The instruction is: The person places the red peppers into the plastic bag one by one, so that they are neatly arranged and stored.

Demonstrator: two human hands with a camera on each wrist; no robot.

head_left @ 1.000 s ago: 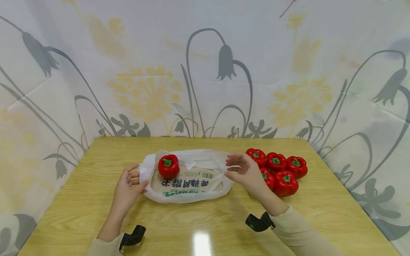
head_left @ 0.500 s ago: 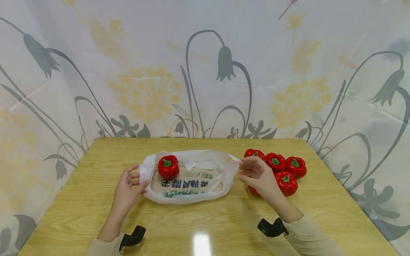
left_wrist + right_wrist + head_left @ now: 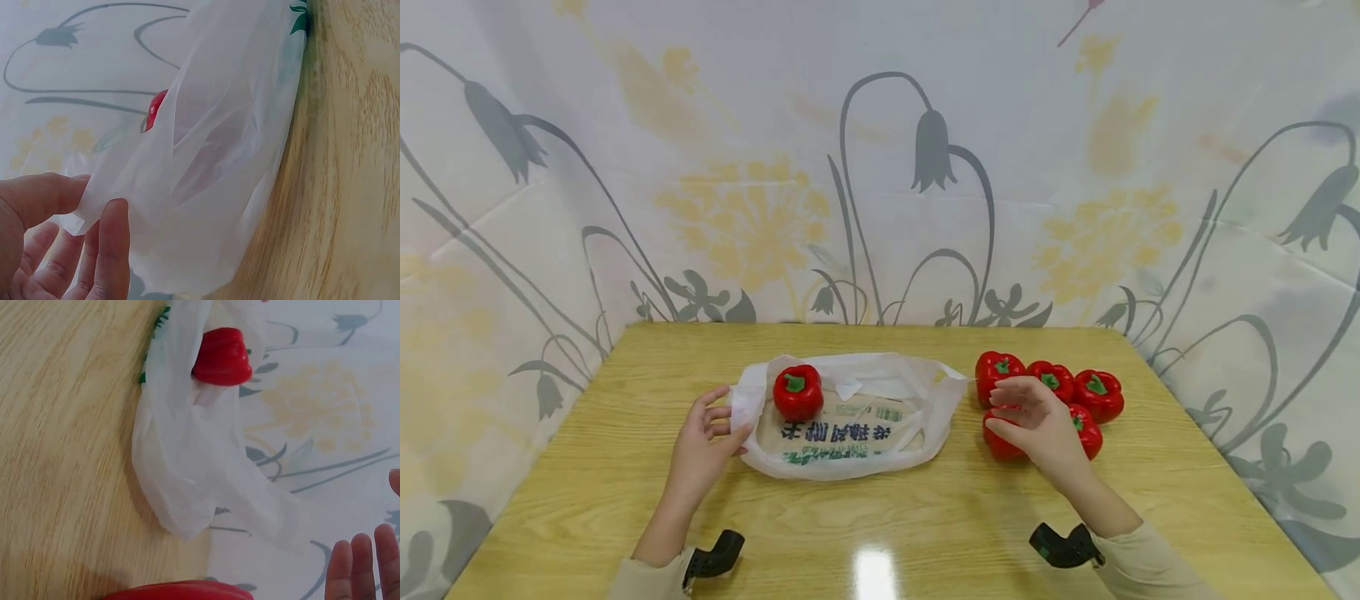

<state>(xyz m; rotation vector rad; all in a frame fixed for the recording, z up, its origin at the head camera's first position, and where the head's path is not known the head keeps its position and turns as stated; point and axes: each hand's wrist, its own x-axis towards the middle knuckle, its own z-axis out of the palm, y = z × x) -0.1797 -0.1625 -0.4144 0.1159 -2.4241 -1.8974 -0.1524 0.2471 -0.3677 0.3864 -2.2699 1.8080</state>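
A white plastic bag (image 3: 842, 473) with printed lettering lies spread on the table, its mouth held wide. One red bell pepper (image 3: 798, 394) sits in it, toward the left. My left hand (image 3: 702, 446) pinches the bag's left edge; the left wrist view shows the plastic (image 3: 125, 187) between thumb and finger. To the right of the bag, my right hand (image 3: 1051, 427) is held with fingers spread and nothing in them. It hovers at a group of several red bell peppers (image 3: 1099, 396), partly covering some. A front pepper (image 3: 1000, 446) shows below its thumb.
The wooden table (image 3: 820, 537) ends at the back against a flower-printed cloth (image 3: 880, 167), which also runs along both sides. A dark wrist device (image 3: 715, 554) is worn at the left sleeve, another (image 3: 1063, 546) at the right.
My right hand has moved right, from the bag's right edge to the pepper group, drawing that edge outward and letting it go. My left hand has stayed at the left edge.
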